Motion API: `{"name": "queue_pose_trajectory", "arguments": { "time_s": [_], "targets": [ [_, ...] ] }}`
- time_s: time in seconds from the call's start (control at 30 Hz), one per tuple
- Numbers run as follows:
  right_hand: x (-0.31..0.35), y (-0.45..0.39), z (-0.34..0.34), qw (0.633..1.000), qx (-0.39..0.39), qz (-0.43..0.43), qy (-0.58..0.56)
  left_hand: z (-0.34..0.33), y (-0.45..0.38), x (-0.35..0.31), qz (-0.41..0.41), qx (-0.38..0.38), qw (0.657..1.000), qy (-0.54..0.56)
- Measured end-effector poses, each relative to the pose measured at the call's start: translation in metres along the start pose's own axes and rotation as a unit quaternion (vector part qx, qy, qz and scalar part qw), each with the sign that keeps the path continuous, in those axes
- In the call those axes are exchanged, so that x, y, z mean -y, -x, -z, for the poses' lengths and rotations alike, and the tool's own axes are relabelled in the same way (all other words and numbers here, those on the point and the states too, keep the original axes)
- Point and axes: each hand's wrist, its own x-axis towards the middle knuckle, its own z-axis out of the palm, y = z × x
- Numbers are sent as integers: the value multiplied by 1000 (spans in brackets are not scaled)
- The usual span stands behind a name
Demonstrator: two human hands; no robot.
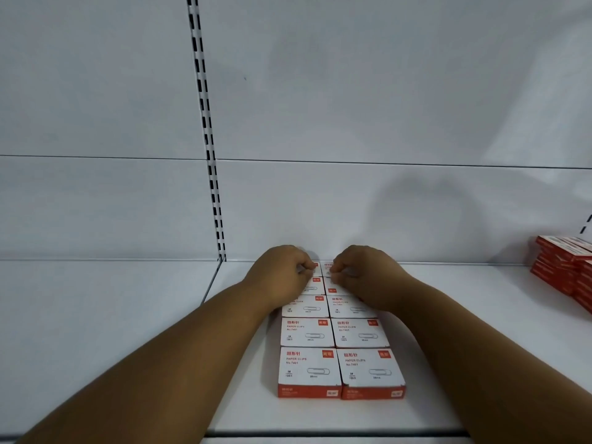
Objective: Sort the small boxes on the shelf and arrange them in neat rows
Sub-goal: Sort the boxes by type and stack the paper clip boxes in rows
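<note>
My left hand (282, 272) and right hand (360, 272) curl their fingertips onto the rearmost paper clip boxes (326, 267), squaring them against the back panel (352, 213). Two rows run forward along the shelf (128, 315). Next, probably fetching from the red stack (563, 267).

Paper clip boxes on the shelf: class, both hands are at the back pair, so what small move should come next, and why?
Probably press the back pair flush against the wall and let go. The left hand and right hand pinch those boxes, the two columns in front already look aligned, and a stack waits at right.
</note>
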Motion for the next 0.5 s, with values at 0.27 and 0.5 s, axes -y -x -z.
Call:
{"name": "queue_pose_trajectory", "arguments": {
  "time_s": [0.27,0.5],
  "targets": [
    [14,28,24,1000,5,7,11,36,37,-33,-21,35,998,-37],
    [17,119,25,988,11,142,-63,40,140,-36,-124,162,975,-90]
  ]
}}
